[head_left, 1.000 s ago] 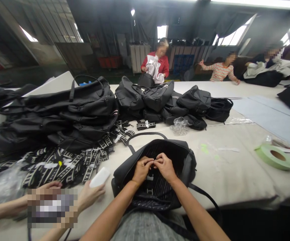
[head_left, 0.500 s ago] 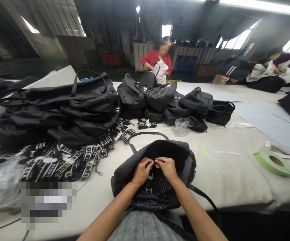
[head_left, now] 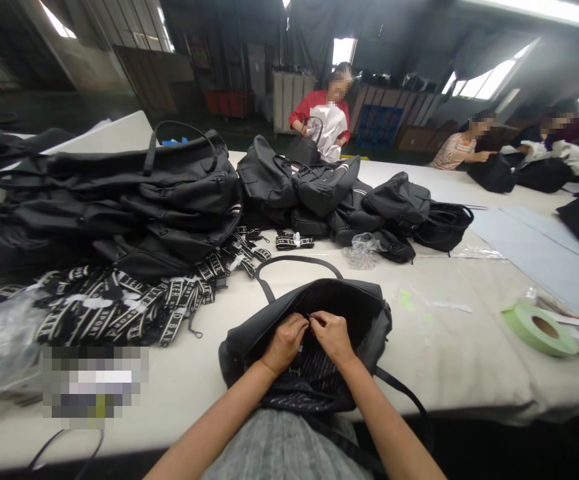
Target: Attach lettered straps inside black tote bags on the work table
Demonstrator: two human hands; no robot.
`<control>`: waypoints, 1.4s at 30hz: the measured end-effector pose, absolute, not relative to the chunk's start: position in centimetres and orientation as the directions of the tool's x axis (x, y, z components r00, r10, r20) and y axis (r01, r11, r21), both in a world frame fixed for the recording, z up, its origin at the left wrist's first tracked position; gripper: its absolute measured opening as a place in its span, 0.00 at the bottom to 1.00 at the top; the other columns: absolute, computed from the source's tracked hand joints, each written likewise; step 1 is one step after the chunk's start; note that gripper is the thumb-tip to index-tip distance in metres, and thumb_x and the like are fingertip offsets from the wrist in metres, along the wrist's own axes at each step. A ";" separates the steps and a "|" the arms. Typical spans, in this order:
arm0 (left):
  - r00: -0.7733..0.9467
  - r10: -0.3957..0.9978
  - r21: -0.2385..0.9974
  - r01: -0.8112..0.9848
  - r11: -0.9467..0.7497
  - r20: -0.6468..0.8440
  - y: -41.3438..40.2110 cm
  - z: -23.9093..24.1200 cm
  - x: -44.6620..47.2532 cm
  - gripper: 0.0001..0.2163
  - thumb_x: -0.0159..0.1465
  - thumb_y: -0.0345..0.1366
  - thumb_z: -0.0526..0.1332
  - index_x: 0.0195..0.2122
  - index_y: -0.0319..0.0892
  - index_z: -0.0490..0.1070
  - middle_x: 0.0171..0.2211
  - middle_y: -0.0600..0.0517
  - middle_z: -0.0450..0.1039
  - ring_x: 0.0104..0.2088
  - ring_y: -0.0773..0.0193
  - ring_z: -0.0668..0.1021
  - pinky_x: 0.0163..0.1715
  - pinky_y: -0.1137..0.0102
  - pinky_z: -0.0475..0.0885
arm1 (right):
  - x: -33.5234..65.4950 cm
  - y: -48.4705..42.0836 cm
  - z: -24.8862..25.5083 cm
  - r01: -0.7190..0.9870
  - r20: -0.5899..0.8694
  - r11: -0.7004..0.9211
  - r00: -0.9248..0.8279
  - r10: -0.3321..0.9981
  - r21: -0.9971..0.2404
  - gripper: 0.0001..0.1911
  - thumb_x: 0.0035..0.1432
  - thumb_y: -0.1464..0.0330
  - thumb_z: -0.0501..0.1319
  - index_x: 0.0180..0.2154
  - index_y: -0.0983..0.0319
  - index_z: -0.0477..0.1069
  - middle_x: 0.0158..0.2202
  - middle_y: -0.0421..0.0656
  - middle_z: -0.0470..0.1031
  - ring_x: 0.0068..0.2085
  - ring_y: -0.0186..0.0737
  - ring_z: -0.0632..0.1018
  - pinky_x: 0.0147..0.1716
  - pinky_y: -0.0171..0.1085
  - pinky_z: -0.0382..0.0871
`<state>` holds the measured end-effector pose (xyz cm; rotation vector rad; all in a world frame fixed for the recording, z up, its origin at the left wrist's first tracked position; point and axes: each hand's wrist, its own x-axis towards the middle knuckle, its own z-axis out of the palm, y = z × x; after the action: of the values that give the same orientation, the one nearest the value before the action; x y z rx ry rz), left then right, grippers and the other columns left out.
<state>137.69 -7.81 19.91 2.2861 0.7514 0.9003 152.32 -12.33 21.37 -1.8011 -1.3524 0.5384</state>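
Observation:
A black bag (head_left: 254, 323) stands wide open at the table's near edge, against my body. Its dark lining (head_left: 314, 400) carries small pale print, and one carry handle (head_left: 294, 261) arches up behind the opening. Inside the mouth, my left hand (head_left: 284, 343) and my right hand (head_left: 333, 339) meet close together near the far side. Both have fingertips pinched, thumb against forefinger. Something small and dark seems to sit between them, too small to name. The bag's lower interior lies partly behind my hands and wrists.
Black bags (head_left: 169, 193) are heaped at the left and back. Lettered black-and-white straps (head_left: 169, 310) lie in front of them, by clear plastic (head_left: 4, 347). A green tape roll (head_left: 539, 330) rests at right. A person in red (head_left: 314, 110) and others work across the table.
My hands stay pinched together inside the bag, shifting only slightly. The camera view has tilted a little. At the far right, a co-worker's dark bag has been lowered towards the table.

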 end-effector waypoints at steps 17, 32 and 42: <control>0.833 0.361 0.206 0.299 -0.932 0.420 -7.6 20.1 137.4 0.12 0.68 0.24 0.47 0.42 0.33 0.69 0.35 0.44 0.70 0.35 0.57 0.72 0.35 0.64 0.75 | 152.3 -12.3 21.5 0.234 -0.051 -0.131 0.319 0.946 -0.963 0.07 0.56 0.64 0.59 0.35 0.59 0.63 0.24 0.38 0.73 0.26 0.40 0.78 0.28 0.35 0.72; 0.913 0.192 -0.092 0.240 -0.967 0.360 -6.7 19.6 137.8 0.14 0.67 0.24 0.46 0.46 0.26 0.68 0.36 0.40 0.72 0.35 0.55 0.75 0.31 0.64 0.76 | 152.6 -11.0 20.3 0.260 -0.042 -0.145 0.364 0.930 -0.955 0.14 0.52 0.58 0.62 0.34 0.63 0.71 0.25 0.42 0.75 0.28 0.39 0.74 0.30 0.36 0.67; 0.929 0.116 -0.166 0.184 -0.969 0.353 -5.8 19.6 138.1 0.13 0.67 0.23 0.47 0.44 0.27 0.70 0.35 0.40 0.72 0.35 0.56 0.75 0.33 0.65 0.75 | 152.5 -10.0 19.4 0.170 -0.076 -0.164 0.430 0.900 -0.972 0.13 0.49 0.59 0.63 0.27 0.64 0.69 0.19 0.38 0.69 0.22 0.34 0.68 0.24 0.33 0.60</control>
<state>138.15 -5.80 19.61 3.2781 0.2579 0.5795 152.53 -9.99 19.44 -1.6227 -0.9552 0.8596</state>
